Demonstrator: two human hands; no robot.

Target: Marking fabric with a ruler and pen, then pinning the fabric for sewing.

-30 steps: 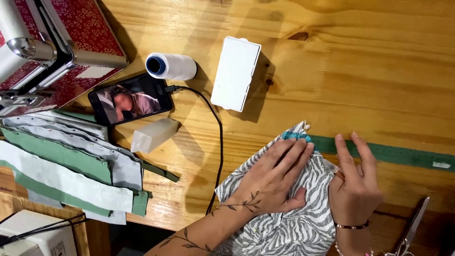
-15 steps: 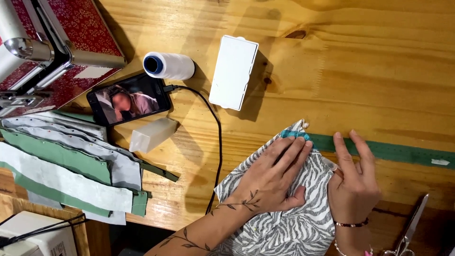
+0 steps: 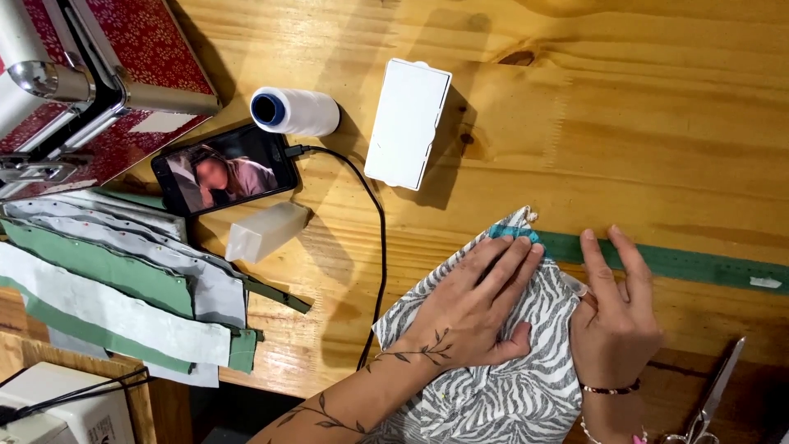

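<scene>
Pressing zebra-print fabric (image 3: 509, 386), white box (image 3: 408, 123) beyond

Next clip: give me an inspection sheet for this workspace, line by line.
Surface: wooden table, knots visible.
Job's things: zebra-print fabric; green strip running right from under it.
Clutter: thread spool, white box, phone, translucent block, stacked fabric strips, scissors.
Grippers: left hand flat on the fabric; right hand at the fabric's edge, fingers on the strip.
Cables: black cable from phone.
Surroundings: red patterned case, sewing machine.
</scene>
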